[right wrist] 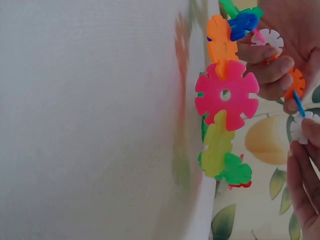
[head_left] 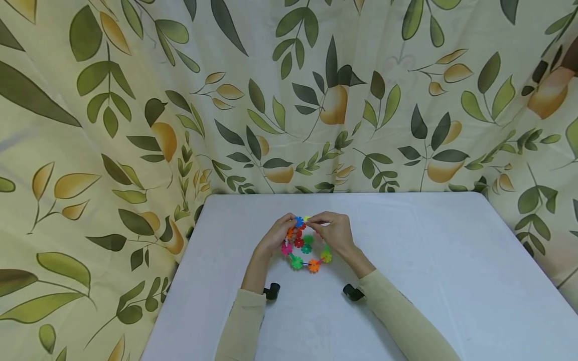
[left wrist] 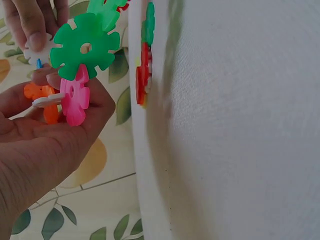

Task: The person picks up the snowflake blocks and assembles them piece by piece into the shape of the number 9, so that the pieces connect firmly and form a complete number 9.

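Note:
Both hands hold a ring of interlocking plastic snowflake discs above the table. My left hand [head_left: 273, 235] grips its left side around an orange disc [left wrist: 47, 100], close to a pink disc [left wrist: 75, 100] and a green disc [left wrist: 85, 46]. My right hand [head_left: 335, 233] pinches a white disc [right wrist: 303, 129] between thumb and fingers. A blue disc [right wrist: 298, 103], seen edge-on, sits between that white disc and an orange one by the left fingers. Lower on the ring hang an orange disc [head_left: 313, 265] and a yellow-green disc [head_left: 326, 256].
Joined red discs [left wrist: 142, 80] and a teal disc [head_left: 307, 248] show behind the ring, close to the white tabletop [head_left: 429, 260]. Black wrist-worn devices [head_left: 272, 291] sit at both cuffs. A leaf-patterned curtain [head_left: 289, 100] borders the table at the back and left.

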### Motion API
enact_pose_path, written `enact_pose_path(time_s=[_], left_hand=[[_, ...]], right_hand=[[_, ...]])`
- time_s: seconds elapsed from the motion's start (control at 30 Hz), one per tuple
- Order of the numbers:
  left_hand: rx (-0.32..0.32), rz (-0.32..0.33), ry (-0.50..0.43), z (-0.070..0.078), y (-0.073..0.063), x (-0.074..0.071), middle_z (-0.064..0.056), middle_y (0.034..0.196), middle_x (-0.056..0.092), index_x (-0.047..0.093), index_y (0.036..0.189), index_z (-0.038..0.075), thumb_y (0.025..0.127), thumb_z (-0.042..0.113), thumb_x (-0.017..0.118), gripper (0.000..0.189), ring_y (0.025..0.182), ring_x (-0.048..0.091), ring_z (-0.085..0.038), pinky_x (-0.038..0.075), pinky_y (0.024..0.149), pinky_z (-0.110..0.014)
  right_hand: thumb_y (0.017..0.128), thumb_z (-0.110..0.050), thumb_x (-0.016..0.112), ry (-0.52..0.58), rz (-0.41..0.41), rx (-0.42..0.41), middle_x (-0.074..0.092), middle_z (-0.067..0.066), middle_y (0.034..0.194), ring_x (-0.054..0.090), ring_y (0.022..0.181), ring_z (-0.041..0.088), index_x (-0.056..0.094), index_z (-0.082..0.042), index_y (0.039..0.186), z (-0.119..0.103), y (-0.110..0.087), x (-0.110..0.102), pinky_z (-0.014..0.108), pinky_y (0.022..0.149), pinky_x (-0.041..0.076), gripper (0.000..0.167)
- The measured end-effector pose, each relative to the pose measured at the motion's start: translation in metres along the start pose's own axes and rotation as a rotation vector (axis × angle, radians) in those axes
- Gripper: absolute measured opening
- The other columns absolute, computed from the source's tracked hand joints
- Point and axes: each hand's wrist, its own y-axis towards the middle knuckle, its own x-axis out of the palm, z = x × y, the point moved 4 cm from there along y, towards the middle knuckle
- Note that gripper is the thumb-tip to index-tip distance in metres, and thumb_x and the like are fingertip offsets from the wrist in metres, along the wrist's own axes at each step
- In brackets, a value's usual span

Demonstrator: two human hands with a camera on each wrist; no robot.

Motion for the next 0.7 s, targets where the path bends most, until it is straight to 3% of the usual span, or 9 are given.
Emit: enact_pose_path(time_s=[0.33,0.57,0.7], left_hand=[[0.017,0.009,0.078,-0.0016,-0.0008,0.0065,-0.012,0.084,0.042,0.047,0.102,0.004,0.113,0.016,0.036,0.02,0.071,0.04,-0.023,0.04,0.061,-0.032],[0.015,-0.036,0.048,0.0007,0.0007,0.0099,-0.014,0.083,0.038,0.046,0.102,0.004,0.113,0.014,0.035,0.019,0.07,0.035,-0.023,0.035,0.06,-0.029],[0.008,-0.024,0.068,0.0016,-0.0002,0.0061,-0.01,0.082,0.041,0.048,0.102,0.004,0.113,0.015,0.036,0.019,0.068,0.038,-0.02,0.037,0.059,-0.028]], right_hand=[[0.084,-0.009,0.088,-0.017,-0.017,0.016,0.079,-0.003,0.084,0.072,0.072,0.012,0.085,-0.009,0.087,0.0029,-0.0034,0.0023,0.022,0.058,0.052,0.005],[0.082,-0.006,0.089,0.021,-0.012,-0.001,0.078,-0.004,0.082,0.072,0.074,0.012,0.085,-0.01,0.085,0.0045,-0.0018,0.0006,0.021,0.058,0.052,0.006],[0.082,-0.009,0.089,0.032,-0.049,0.019,0.079,-0.005,0.086,0.074,0.078,0.012,0.086,-0.012,0.088,0.005,-0.0002,0.0011,0.021,0.063,0.055,0.008]])
